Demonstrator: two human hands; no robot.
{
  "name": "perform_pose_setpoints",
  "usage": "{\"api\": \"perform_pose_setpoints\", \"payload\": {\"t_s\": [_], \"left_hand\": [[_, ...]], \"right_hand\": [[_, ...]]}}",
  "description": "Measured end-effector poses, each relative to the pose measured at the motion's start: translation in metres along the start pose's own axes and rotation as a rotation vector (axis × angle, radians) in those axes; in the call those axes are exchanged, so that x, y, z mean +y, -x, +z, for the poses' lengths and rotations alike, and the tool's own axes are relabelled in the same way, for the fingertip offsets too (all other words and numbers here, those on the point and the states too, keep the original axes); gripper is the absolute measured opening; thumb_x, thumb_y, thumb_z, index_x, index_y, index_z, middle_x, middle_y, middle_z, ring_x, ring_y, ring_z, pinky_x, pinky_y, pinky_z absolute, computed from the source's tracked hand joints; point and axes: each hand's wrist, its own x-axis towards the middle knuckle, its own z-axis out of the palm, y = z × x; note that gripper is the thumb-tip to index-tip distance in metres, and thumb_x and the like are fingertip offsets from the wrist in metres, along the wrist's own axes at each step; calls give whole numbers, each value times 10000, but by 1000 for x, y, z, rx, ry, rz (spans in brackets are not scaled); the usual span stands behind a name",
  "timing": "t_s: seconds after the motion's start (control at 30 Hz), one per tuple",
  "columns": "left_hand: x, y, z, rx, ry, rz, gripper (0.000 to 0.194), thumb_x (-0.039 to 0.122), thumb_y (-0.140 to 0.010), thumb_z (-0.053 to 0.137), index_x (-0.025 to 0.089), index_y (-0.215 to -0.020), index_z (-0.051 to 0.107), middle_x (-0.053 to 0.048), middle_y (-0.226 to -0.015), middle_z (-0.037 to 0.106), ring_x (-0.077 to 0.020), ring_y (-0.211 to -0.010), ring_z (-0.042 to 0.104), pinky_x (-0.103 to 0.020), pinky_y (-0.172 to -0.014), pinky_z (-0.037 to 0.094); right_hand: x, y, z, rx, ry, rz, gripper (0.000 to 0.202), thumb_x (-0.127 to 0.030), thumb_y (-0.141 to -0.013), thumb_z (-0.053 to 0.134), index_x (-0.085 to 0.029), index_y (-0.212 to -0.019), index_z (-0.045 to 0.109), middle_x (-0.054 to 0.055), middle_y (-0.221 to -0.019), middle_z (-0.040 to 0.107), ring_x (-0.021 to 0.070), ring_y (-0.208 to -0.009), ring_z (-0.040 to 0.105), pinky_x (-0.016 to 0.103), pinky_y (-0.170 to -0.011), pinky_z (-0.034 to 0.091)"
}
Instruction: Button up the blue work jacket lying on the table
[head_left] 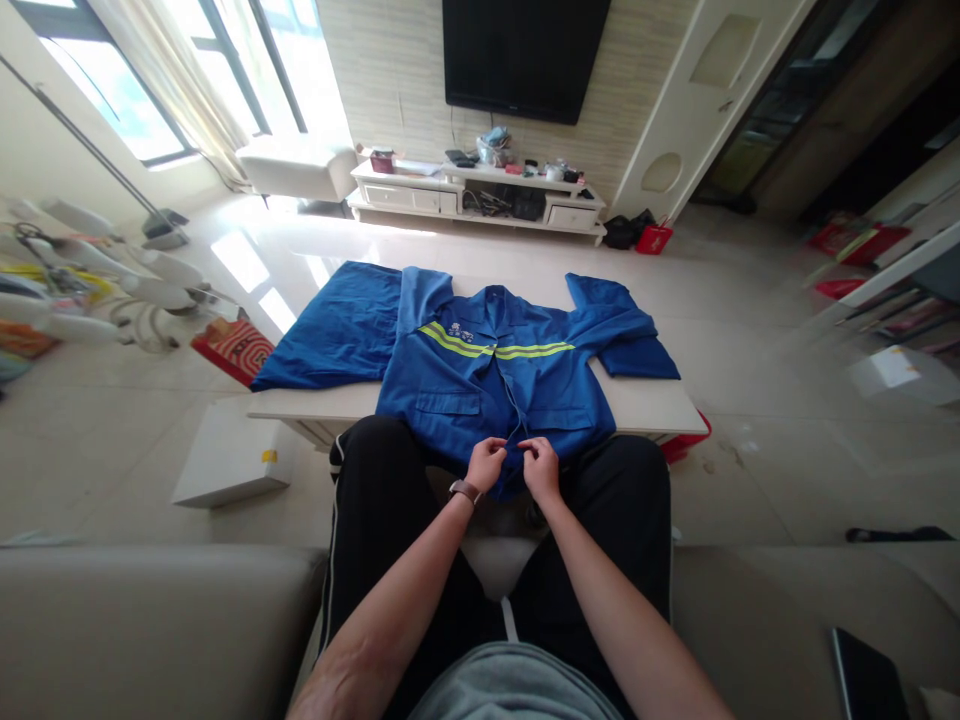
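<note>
A blue work jacket (442, 385) with a yellow-and-grey reflective stripe lies front up, its collar pointing away from me. Its lower hem hangs over the near edge of the table toward my knees. My left hand (487, 463), with a watch on the wrist, pinches the front edge of the jacket near the hem. Opposite it, my right hand (540, 467) pinches the other front edge at the same height. The fingertips of both hands almost meet at the front opening. Any button between them is too small to make out.
Folded blue cloth (337, 325) lies on the left of the white table (322, 402). More blue fabric (641, 355) sits under the right sleeve. A white box (232, 460) stands on the floor at left. Beyond are a TV cabinet (409, 198) and a sofa (150, 630) around me.
</note>
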Motion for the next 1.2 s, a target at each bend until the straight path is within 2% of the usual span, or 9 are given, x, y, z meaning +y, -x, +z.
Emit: {"api": "perform_pose_setpoints", "payload": {"t_s": [0.17,0.27,0.5,0.63,0.77,0.93,1.0,1.07,1.2], "left_hand": [[-4,0,1,-47,96,-80,302,302,-795,648,83,-982,740,-22,-695,638,-107,-605,509,-235,-606,408],[-3,-1,1,-67,145,-94,378,429,-752,723,91,-920,726,-11,-686,608,-97,-602,483,-225,-582,378],[-4,-4,2,-65,198,-104,461,518,-741,730,117,-967,697,12,-684,583,-72,-553,422,-212,-530,324],[-1,-4,1,-78,145,-74,436,453,-769,722,113,-1041,713,-26,-758,661,-101,-617,517,-228,-604,412],[7,-5,-6,-135,44,-12,282,243,-777,670,119,-1015,758,-59,-869,736,-153,-774,625,-266,-766,493],[23,-10,-19,-247,-153,68,269,112,-775,604,170,-950,800,-55,-959,774,-192,-944,679,-283,-916,500],[27,-16,-24,-215,-327,100,278,106,-794,601,178,-983,792,-58,-971,772,-193,-938,684,-283,-902,510],[27,-23,-29,-124,-463,103,297,96,-816,585,161,-1041,768,-83,-1012,760,-197,-937,679,-299,-902,512],[15,-35,-27,-32,-578,73,315,64,-797,624,117,-1090,725,-131,-1055,724,-213,-961,658,-332,-931,496]], "right_hand": [[-1,2,5,-20,24,-41,346,-165,-822,407,-202,-846,750,96,-980,660,229,-963,634,354,-933,486],[-2,2,6,-26,37,-59,341,-162,-836,408,-203,-856,746,91,-976,657,222,-953,636,341,-917,494],[-6,3,4,-23,73,-78,279,-164,-839,424,-201,-879,698,90,-950,650,230,-926,622,355,-901,491],[-6,4,6,-37,75,-74,236,-204,-863,443,-207,-877,679,83,-951,644,220,-896,617,337,-853,494],[-4,5,7,-37,82,-49,145,-326,-850,588,-202,-892,651,67,-940,626,196,-791,582,312,-741,484],[-1,3,8,-31,63,-7,180,-384,-802,664,-208,-811,626,37,-869,610,166,-695,523,296,-675,435],[1,2,10,-23,45,10,147,-355,-792,642,-209,-785,624,31,-846,608,160,-675,519,296,-674,433],[2,2,12,-4,30,31,123,-332,-783,619,-209,-769,625,26,-830,609,157,-659,521,299,-680,442],[2,2,15,24,-3,70,138,-344,-768,623,-207,-758,637,28,-825,622,160,-651,534,304,-683,461]]}}
